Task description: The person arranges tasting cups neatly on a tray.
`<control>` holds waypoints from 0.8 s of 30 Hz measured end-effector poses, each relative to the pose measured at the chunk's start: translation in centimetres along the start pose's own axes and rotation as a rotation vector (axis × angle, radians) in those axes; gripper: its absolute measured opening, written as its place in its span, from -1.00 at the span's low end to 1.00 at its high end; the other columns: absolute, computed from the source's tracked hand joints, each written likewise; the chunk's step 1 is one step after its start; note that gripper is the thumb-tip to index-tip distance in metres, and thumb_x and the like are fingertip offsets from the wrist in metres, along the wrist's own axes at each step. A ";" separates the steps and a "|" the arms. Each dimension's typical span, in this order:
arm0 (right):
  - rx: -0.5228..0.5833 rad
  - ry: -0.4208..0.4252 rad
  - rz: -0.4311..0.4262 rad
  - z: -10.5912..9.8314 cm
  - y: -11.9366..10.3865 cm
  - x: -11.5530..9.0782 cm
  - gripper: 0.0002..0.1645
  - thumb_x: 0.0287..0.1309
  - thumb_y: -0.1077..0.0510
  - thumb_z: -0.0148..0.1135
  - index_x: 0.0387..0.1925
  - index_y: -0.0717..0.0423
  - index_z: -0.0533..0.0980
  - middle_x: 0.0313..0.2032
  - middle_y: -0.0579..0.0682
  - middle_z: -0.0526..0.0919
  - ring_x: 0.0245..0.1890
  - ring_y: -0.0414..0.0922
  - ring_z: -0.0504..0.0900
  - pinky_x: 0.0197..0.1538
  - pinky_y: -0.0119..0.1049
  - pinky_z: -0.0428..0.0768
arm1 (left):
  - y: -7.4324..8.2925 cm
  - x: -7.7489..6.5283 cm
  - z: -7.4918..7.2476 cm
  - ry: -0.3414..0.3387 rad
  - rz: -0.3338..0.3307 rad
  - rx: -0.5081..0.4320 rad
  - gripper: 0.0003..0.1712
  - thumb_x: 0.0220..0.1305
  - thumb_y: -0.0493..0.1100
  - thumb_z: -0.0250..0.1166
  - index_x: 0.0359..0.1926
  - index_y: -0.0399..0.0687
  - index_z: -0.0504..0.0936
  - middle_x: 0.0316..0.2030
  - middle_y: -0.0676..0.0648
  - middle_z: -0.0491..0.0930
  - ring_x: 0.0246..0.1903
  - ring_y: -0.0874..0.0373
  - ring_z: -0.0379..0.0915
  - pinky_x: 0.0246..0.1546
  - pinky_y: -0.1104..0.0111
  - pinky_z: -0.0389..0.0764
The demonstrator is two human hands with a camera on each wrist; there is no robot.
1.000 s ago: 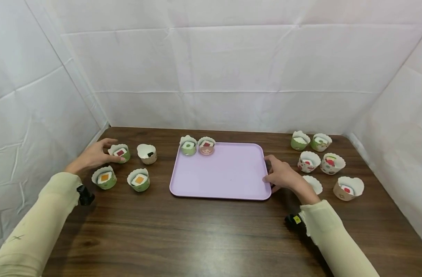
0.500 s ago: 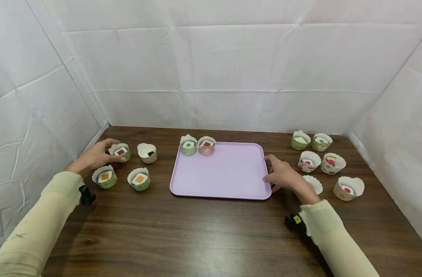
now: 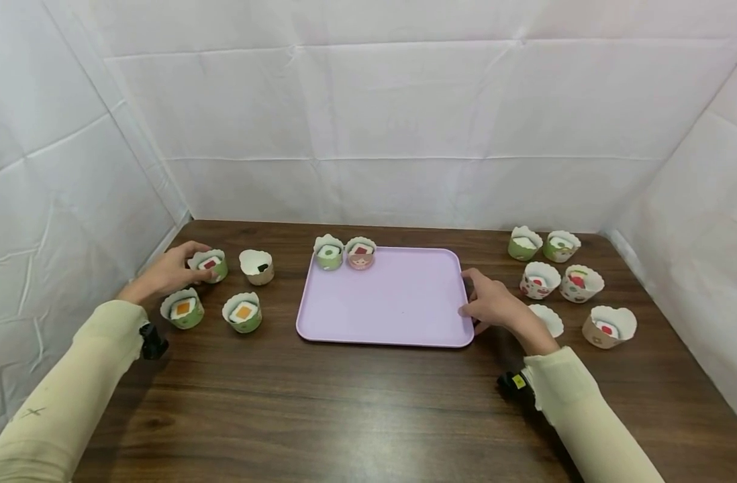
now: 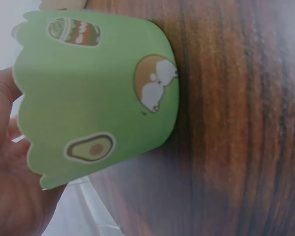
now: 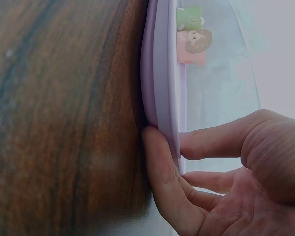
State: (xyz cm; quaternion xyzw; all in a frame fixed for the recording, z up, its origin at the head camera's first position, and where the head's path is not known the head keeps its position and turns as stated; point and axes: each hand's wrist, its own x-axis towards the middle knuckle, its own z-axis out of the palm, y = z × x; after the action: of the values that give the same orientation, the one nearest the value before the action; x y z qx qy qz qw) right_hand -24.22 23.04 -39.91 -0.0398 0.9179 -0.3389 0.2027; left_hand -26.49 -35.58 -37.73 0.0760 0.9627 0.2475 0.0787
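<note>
A red-centered green cup stands, apparently resting on the dark wood worktop, at far left in a person's left hand, thumb across its near side and fingers bent behind it, parted only by the cup. How firm the hold is cannot be told; a green cup wall fills the left wrist view.

Almost nothing has changed in the past second: hands, cups and tray keep their places, so the work appears paused at the grasp, the cup not yet lifted.

Three more cups sit around it, making four at left: a tan cup with a black-marked piece, and two with orange-centered pieces, the nearer-left green cup and the nearer-right green cup.

At center, the lone lilac tray bears two cups at its far left corner, one pale green and one pink. The right hand pinches its right edge, thumb above, a finger below.

Six cups stand at right: two green cups, two patterned white cups, a heart-rimmed tan cup and a half-hidden cup behind the right hand, its contents unseen. In all, twelve cups. White sheeting rises behind.
</note>
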 end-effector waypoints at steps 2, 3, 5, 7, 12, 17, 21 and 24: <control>0.002 0.006 -0.003 0.0 0.0 -0.1 -0.03 0.28 0.35 0.28 0.57 0.28 -0.02 -0.04 0.44 0.56 -0.26 0.09 0.73 -0.37 -0.14 0.83 | 0.0 0.1 0.1 0.010 -0.008 -0.012 -0.16 0.45 0.05 0.29 0.49 -0.36 0.21 0.38 -0.53 0.26 0.15 -0.38 0.42 0.06 -0.21 0.55; 0.004 0.009 -0.006 0.0 0.0 -0.1 -0.03 0.27 0.35 0.28 0.57 0.28 -0.02 -0.05 0.44 0.56 -0.27 0.09 0.74 -0.37 -0.14 0.83 | 0.0 0.0 0.1 0.016 -0.007 -0.014 -0.16 0.45 0.06 0.28 0.49 -0.35 0.21 0.39 -0.52 0.26 0.17 -0.39 0.38 0.06 -0.21 0.55; 0.007 0.015 -0.012 0.0 0.0 -0.1 -0.03 0.27 0.36 0.28 0.56 0.29 -0.01 -0.07 0.43 0.57 -0.29 0.08 0.74 -0.38 -0.14 0.82 | 0.0 0.0 0.2 0.023 -0.005 -0.017 -0.16 0.45 0.07 0.28 0.49 -0.34 0.22 0.40 -0.52 0.25 0.20 -0.41 0.35 0.06 -0.21 0.54; 0.013 0.017 -0.017 0.0 0.0 -0.2 -0.03 0.26 0.37 0.27 0.56 0.31 -0.01 -0.09 0.42 0.57 -0.31 0.09 0.74 -0.38 -0.14 0.82 | 0.0 0.0 0.2 0.032 0.001 -0.032 -0.17 0.45 0.06 0.28 0.49 -0.36 0.23 0.40 -0.52 0.24 0.22 -0.42 0.32 0.08 -0.23 0.53; 0.019 0.016 -0.014 0.0 -0.1 -0.3 -0.04 0.27 0.37 0.27 0.56 0.31 -0.02 -0.12 0.40 0.58 -0.32 0.09 0.74 -0.38 -0.14 0.82 | 0.1 -0.1 0.2 0.060 0.001 -0.072 -0.19 0.47 0.06 0.25 0.49 -0.36 0.22 0.38 -0.49 0.27 0.17 -0.36 0.35 0.01 -0.12 0.54; 0.014 0.018 -0.012 0.0 -0.1 -0.2 -0.04 0.27 0.38 0.26 0.57 0.30 -0.01 -0.13 0.38 0.57 -0.32 0.08 0.73 -0.38 -0.14 0.82 | 0.4 -0.2 -0.1 0.111 0.000 -0.068 -0.20 0.48 0.10 0.24 0.48 -0.31 0.25 0.30 -0.43 0.37 -0.01 -0.20 0.44 -0.18 0.14 0.55; 0.006 0.019 -0.014 0.0 -0.2 -0.2 -0.04 0.28 0.38 0.26 0.57 0.31 -0.02 -0.14 0.38 0.57 -0.34 0.07 0.73 -0.39 -0.15 0.82 | 0.9 -0.2 -0.4 0.177 0.024 -0.046 -0.24 0.46 0.07 0.26 0.46 -0.29 0.28 0.25 -0.42 0.41 -0.10 -0.14 0.48 -0.25 0.28 0.51; 0.009 0.019 -0.010 0.0 -0.2 -0.3 -0.04 0.28 0.38 0.26 0.57 0.30 -0.02 -0.13 0.39 0.58 -0.34 0.07 0.73 -0.39 -0.15 0.82 | 1.2 0.1 -0.6 0.196 0.030 -0.050 -0.22 0.45 0.06 0.26 0.48 -0.29 0.27 0.25 -0.44 0.41 -0.05 -0.18 0.48 -0.23 0.27 0.52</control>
State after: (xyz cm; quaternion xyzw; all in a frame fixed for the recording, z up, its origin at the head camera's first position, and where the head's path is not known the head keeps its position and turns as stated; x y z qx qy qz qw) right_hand -23.97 22.96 -39.72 -0.0402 0.9181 -0.3442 0.1925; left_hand -26.53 -34.80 -36.61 0.0640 0.9580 0.2789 -0.0177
